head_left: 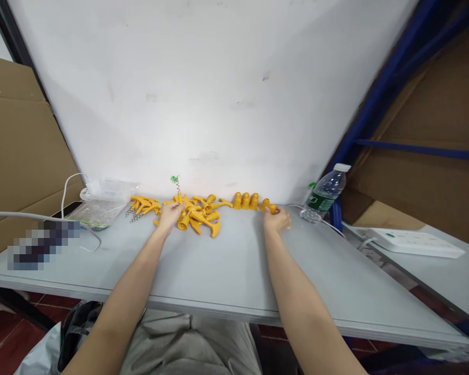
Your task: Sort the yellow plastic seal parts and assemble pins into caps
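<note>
a white wall (226,104) rises behind a grey table (219,276). a loose pile of yellow parts (199,214) lies at the far side, left of the middle; a clear bottle (324,198) stands far right. the right hand (276,219) is between bottle and pile, the left hand (169,217) at the pile's left edge. three yellow caps (245,201) stand in a row by the wall. the right thumb and fingers close on another cap (272,209); the left fingertips pinch a yellow handle (180,198), its metal coil (178,185) pointing up.

Bottle label (319,202) seems lettered; no text is legible.
</note>
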`<state>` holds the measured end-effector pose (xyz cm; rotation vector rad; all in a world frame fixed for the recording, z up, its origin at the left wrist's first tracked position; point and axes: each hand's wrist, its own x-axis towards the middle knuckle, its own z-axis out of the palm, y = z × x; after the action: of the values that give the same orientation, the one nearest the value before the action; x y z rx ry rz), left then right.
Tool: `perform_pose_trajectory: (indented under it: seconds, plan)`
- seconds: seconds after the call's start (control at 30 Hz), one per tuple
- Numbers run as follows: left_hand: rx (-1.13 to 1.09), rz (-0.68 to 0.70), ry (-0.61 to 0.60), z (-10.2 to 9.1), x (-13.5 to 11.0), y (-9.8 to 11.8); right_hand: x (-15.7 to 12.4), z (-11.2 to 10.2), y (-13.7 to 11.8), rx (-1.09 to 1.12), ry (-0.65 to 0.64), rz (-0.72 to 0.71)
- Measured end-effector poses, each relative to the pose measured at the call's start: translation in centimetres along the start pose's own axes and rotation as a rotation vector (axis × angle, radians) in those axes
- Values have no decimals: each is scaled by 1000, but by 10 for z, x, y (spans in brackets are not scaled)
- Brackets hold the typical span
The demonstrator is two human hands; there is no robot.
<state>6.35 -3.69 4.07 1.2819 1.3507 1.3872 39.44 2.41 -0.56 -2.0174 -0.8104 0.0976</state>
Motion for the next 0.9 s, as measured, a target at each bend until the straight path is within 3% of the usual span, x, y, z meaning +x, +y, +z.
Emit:
perform_pose_trajectory:
  seconds: [0.1,0.23,0.53,0.73,0.9]
  plan:
    - [-102,-50,88,-1,2,0,17,3,9,-57,-111,51]
    - [-199,-103,98,-3,1,1,33,7,9,-124,-211,45]
    - [-232,-26,291,-3,6,1,50,23,12,-156,-288,-21]
    - [-98,170,426,-14,20,-12,36,18,10,-269,-291,-129]
    - [316,212,416,-42,36,-18,26,13,6,-362,-270,-177]
